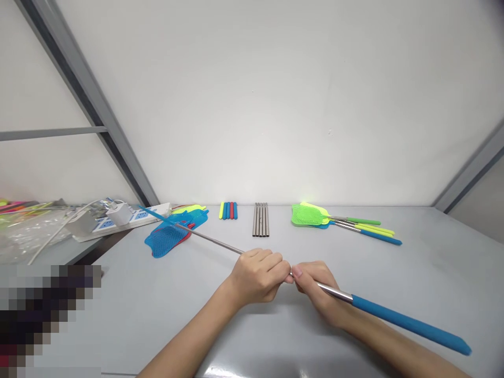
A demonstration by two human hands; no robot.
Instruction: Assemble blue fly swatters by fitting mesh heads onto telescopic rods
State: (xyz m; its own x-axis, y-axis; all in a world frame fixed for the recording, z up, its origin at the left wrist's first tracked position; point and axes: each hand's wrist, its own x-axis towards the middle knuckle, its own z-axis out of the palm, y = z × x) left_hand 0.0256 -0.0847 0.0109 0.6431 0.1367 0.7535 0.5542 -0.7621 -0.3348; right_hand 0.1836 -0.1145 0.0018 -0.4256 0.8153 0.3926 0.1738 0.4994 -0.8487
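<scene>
A telescopic fly swatter stretches across the view, its thin steel rod sloping down to the right. Its blue head is seen nearly edge-on at the far left end, and a blue grip sleeve covers the right end. My left hand is closed around the rod near the middle. Close beside it, my right hand pinches the thicker metal tube, thumb on top. Between the two hands only a short bit of rod shows. My fingers hide the joint itself.
Loose blue and red swatter heads lie at left. Farther back are coloured grip sleeves, several metal tubes, and a group of whole swatters at right. A power strip with plugs borders the table's left edge.
</scene>
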